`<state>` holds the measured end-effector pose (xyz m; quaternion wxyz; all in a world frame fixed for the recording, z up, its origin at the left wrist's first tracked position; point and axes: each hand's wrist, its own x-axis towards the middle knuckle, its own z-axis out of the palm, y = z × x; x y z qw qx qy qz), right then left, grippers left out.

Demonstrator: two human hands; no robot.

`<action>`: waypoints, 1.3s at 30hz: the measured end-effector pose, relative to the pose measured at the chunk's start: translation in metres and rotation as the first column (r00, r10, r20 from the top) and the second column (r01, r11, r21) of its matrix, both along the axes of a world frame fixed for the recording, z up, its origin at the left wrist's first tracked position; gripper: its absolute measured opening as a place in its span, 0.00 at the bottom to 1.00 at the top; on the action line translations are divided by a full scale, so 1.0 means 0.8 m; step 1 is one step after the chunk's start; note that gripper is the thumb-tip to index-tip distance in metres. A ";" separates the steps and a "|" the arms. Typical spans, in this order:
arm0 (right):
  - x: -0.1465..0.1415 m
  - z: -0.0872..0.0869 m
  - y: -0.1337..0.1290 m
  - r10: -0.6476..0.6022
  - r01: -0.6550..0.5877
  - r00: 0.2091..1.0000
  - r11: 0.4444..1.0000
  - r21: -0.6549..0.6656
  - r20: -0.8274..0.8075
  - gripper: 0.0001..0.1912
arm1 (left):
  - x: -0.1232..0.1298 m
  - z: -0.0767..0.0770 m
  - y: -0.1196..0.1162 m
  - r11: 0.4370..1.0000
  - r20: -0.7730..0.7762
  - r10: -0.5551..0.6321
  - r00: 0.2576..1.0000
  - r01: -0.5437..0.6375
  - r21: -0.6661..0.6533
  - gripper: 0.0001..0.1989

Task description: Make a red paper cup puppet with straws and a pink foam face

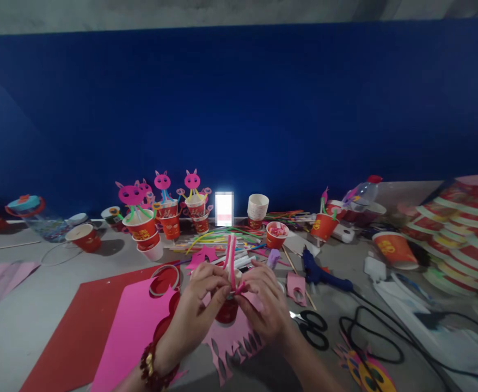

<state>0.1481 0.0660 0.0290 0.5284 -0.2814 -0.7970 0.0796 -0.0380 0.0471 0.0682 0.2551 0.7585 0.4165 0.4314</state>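
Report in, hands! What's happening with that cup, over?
Left hand: fingertips at red cup's rim. Right hand: pinching pink fuzzy stem. Scissors beside right hand, not blocking cup.

Illumination: dim overall. Beyond the grip of the left hand (pixel 202 294) and right hand (pixel 268 299), a pixelated white rectangle (pixel 224 208) is overexposed, haloing the blue wall (pixel 231 109), which darkens outward. Soft shadow covers the table (pixel 257 377) nearside of the grip. Far right of it, stacked cups (pixel 463 234) appear stretched and blurred.
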 end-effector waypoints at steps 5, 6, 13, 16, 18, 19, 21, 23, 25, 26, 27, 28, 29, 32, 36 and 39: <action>-0.001 0.004 0.001 0.063 -0.079 0.985 0.993 -0.090 -0.161 0.03 | -0.005 0.002 -0.005 0.995 -0.082 -0.032 0.996 0.039 0.094 0.08; -0.001 0.004 0.002 0.088 -0.115 0.977 0.984 -0.138 -0.193 0.04 | -0.006 0.001 -0.005 0.990 -0.111 -0.019 0.994 0.034 0.133 0.07; 0.006 0.000 0.009 0.250 -0.387 0.902 0.830 -0.402 -0.351 0.15 | -0.006 -0.010 -0.003 0.957 -0.264 0.073 0.962 0.007 0.290 0.05; 0.008 0.000 0.012 0.235 -0.348 0.921 0.852 -0.390 -0.310 0.14 | -0.006 -0.010 -0.004 0.955 -0.258 0.086 0.962 -0.006 0.298 0.07; 0.010 0.002 0.014 0.229 -0.322 0.933 0.873 -0.365 -0.277 0.13 | -0.006 -0.010 -0.005 0.955 -0.257 0.087 0.962 -0.007 0.297 0.07; 0.011 0.004 0.015 0.232 -0.315 0.938 0.881 -0.353 -0.259 0.13 | -0.006 -0.010 -0.005 0.955 -0.258 0.085 0.962 -0.005 0.298 0.08; 0.012 0.007 0.016 0.241 -0.298 0.948 0.899 -0.319 -0.207 0.13 | -0.007 -0.010 -0.004 0.949 -0.252 0.091 0.964 -0.007 0.314 0.08; 0.012 0.009 0.016 0.212 -0.244 0.966 0.935 -0.257 -0.145 0.11 | -0.008 -0.011 -0.003 0.940 -0.244 0.110 0.964 -0.021 0.342 0.09; 0.010 0.010 0.015 0.150 -0.166 0.984 0.967 -0.192 -0.092 0.08 | -0.009 -0.012 -0.002 0.936 -0.242 0.122 0.963 -0.031 0.350 0.09; 0.009 0.010 0.015 0.124 -0.134 0.990 0.976 -0.169 -0.069 0.07 | -0.008 -0.012 -0.002 0.938 -0.239 0.124 0.963 -0.035 0.346 0.09; 0.009 0.010 0.014 0.109 -0.115 0.993 0.981 -0.156 -0.048 0.06 | -0.008 -0.012 -0.002 0.941 -0.236 0.125 0.964 -0.040 0.337 0.09; 0.008 0.010 0.014 0.108 -0.111 0.994 0.983 -0.148 -0.024 0.06 | -0.007 -0.011 -0.003 0.944 -0.228 0.131 0.965 -0.051 0.327 0.09; 0.008 0.009 0.013 0.116 -0.115 0.993 0.984 -0.138 -0.004 0.05 | -0.006 -0.011 -0.003 0.946 -0.217 0.141 0.966 -0.067 0.319 0.09; 0.008 0.008 0.013 0.132 -0.128 0.991 0.984 -0.125 0.021 0.02 | -0.003 -0.009 -0.005 0.948 -0.179 0.174 0.968 -0.116 0.296 0.09; 0.004 0.006 0.010 0.125 -0.122 0.992 0.981 -0.151 0.007 0.03 | 0.000 -0.011 -0.005 0.953 -0.142 0.168 0.975 -0.124 0.277 0.09; -0.004 0.002 0.007 0.110 -0.119 0.992 0.979 -0.165 -0.067 0.05 | 0.002 -0.015 -0.005 0.954 -0.105 0.150 0.983 -0.117 0.275 0.10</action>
